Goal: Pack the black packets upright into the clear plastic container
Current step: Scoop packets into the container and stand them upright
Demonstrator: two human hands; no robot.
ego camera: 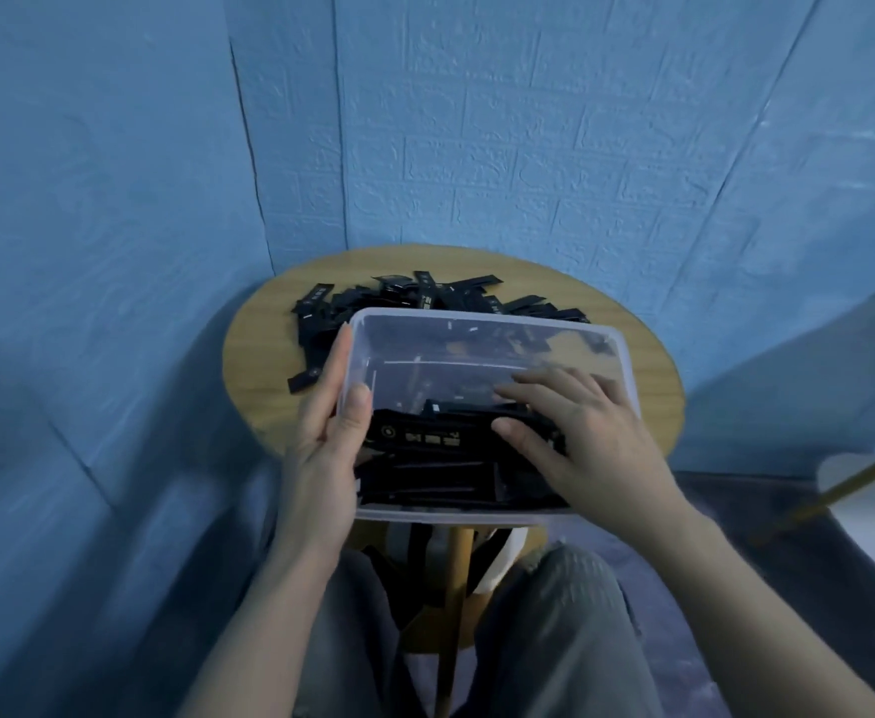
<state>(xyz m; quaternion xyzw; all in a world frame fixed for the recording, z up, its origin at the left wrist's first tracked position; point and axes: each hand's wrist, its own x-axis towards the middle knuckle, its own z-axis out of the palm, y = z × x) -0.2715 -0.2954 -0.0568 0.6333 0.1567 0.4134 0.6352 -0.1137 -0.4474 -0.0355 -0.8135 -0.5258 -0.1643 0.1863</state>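
A clear plastic container (pixel 482 323) stands on a small round wooden table (pixel 259 365), its near end over the table's front edge. My left hand (pixel 329 443) grips its left wall, thumb inside the rim. My right hand (pixel 580 437) reaches into the container, with thumb and fingers closed around the top of a row of black packets (pixel 435 458) standing on edge against the near wall. The far half of the container holds no packets. A loose heap of black packets (pixel 425 295) lies on the table behind and left of the container.
Blue textured walls close in behind and on both sides of the table. My knees in grey trousers (pixel 554 614) are under the table's front edge. At the right stands a white object (pixel 871 515) with a slanted yellow rod (pixel 839 489).
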